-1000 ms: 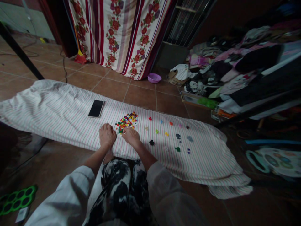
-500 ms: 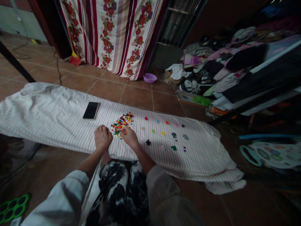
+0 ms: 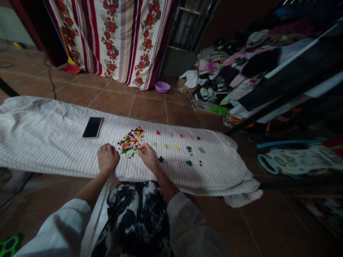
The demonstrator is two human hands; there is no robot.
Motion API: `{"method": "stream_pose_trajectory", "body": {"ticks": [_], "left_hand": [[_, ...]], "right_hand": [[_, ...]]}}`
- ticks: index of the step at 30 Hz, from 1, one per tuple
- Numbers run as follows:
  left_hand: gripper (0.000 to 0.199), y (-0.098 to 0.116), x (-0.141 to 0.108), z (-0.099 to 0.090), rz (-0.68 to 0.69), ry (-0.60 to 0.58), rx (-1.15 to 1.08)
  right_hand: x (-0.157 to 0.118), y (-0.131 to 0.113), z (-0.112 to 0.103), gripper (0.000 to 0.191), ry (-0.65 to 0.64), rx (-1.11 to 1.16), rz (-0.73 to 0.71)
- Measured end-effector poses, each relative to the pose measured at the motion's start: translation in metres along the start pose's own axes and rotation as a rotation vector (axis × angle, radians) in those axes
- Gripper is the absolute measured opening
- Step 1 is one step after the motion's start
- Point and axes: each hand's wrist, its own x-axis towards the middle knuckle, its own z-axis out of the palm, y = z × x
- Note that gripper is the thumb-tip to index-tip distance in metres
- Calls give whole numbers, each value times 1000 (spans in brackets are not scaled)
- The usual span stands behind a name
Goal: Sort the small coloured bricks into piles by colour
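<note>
A loose pile of tiny multicoloured plastic bricks [image 3: 131, 142] lies on a striped white sheet [image 3: 53, 142]. My left hand [image 3: 108, 158] rests knuckles up at the pile's left edge, its fingertips hidden beneath it. My right hand [image 3: 148, 155] sits at the pile's lower right edge with its fingers drawn together; any piece between them is too small to see. To the right runs a scatter of small single-colour groups of bricks [image 3: 178, 142]. A black smartphone [image 3: 92, 127] lies face up on the sheet, left of my hands.
My knees in black-and-white patterned trousers [image 3: 136, 214] sit at the sheet's near edge. Beyond the sheet are floor tiles [image 3: 147, 109], a purple plastic basin [image 3: 162, 87] and a floral curtain [image 3: 112, 35]. A heap of clothes [image 3: 235, 67] lies back right, with a toy mat [image 3: 292, 160] below.
The whole scene has slid left and up in view as my head turned. My right hand has shifted rightward relative to the pile, and my left hand stays at the pile's left edge.
</note>
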Motion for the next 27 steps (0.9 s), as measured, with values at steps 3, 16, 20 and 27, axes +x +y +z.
{"method": "stream_pose_trajectory", "body": {"ticks": [3, 16, 20, 27], "left_hand": [[21, -1, 0, 0, 18, -7, 22], [23, 2, 0, 0, 17, -5, 64], [23, 0, 0, 2, 17, 3, 76], [24, -1, 1, 2, 23, -10, 109]], "right_hand": [[-1, 17, -26, 10, 131, 25, -14], [-19, 83, -207, 11, 589, -414, 351], [-27, 96, -241, 9, 548, -596, 390], [-32, 99, -252, 14, 458, -719, 419]]}}
